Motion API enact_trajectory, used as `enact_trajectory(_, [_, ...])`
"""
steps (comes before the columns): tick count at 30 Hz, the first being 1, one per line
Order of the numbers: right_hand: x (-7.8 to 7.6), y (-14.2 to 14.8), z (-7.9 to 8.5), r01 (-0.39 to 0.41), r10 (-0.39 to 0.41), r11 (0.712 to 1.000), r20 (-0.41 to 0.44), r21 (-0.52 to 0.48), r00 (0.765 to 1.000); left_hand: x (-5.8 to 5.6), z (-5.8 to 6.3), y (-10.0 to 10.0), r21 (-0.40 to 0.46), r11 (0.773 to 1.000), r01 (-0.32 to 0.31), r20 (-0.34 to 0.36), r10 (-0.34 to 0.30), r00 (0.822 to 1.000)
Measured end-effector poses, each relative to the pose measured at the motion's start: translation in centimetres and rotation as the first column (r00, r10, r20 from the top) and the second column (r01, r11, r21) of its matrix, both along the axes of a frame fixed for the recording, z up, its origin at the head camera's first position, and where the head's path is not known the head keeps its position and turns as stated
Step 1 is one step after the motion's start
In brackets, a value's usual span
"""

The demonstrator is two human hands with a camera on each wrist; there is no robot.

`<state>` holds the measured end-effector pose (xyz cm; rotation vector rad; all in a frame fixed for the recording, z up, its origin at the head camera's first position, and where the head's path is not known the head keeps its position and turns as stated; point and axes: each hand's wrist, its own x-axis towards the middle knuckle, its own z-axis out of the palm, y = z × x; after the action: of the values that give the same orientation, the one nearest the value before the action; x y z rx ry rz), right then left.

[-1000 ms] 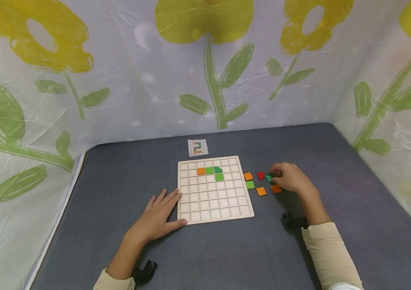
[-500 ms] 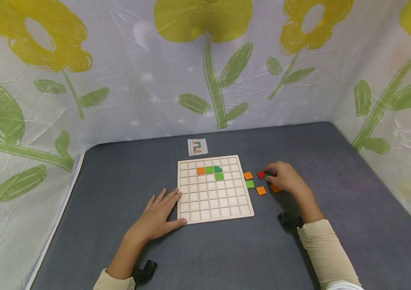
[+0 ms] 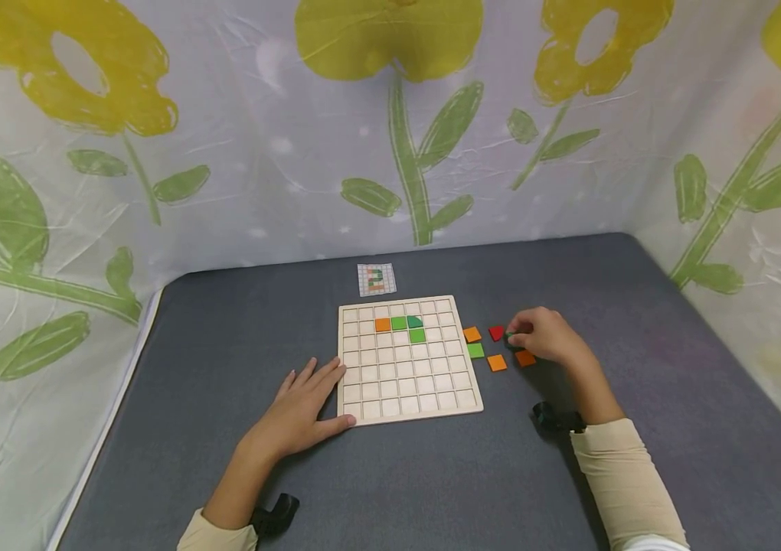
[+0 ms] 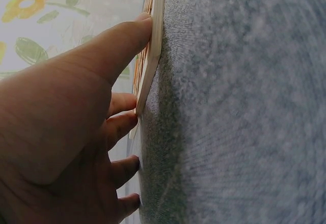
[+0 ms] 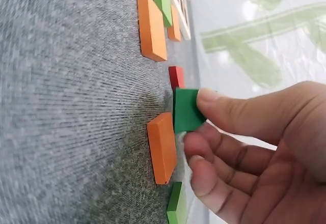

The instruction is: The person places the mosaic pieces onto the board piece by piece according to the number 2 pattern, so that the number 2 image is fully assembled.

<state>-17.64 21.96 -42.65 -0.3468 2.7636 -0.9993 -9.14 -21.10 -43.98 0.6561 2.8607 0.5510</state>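
My left hand (image 3: 304, 413) lies spread at the left edge of a wooden grid board (image 3: 400, 394), its thumb on the near left corner. In the left wrist view the thumb presses the board's edge. My right hand (image 3: 547, 334) is right of the board and pinches a dark green tile (image 5: 187, 111) between thumb and fingers, tilted up over the table. Close by lie a red tile (image 3: 497, 333) and an orange tile (image 3: 524, 358). On the board sit an orange tile (image 3: 382, 325), two light green tiles (image 3: 399, 323) and a dark green rounded tile (image 3: 414, 321).
Two more orange tiles (image 3: 497, 363) and a light green tile (image 3: 475, 350) lie off the board's right edge. Another green tile (image 5: 177, 203) shows low in the right wrist view. A small pattern card (image 3: 377, 280) lies behind the board. A flower-printed curtain (image 3: 259, 153) backs the dark table.
The right hand has shifted slightly left, and the dark green tile that lay at its fingertips is now pinched and lifted on edge. The left hand and board have stayed put.
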Motion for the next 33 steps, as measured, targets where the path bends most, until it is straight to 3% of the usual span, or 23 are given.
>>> enact_trajectory(6, [0.0,-0.1,0.0,-0.001,0.009,0.993,0.074,-0.116,0.997,0.0,0.0,0.0,-0.006,1.000,-0.007,0.001,0.007,1.000])
enact_trajectory(15, [-0.2,-1.6,-0.1,0.001,0.062,0.944,0.180,-0.331,0.982,0.1,0.1,0.1,-0.007,1.000,-0.011,0.009,0.011,1.000])
enact_trajectory(20, [-0.4,-2.6,-0.2,-0.010,0.092,0.924,0.197,-0.381,0.976,0.1,0.1,0.1,-0.008,1.000,-0.015,0.019,0.015,1.000])
enact_trajectory(33, [-1.2,-5.8,-0.2,0.054,0.108,0.877,0.307,-0.477,0.946,0.1,0.2,0.1,-0.014,1.000,-0.009,0.021,0.009,1.000])
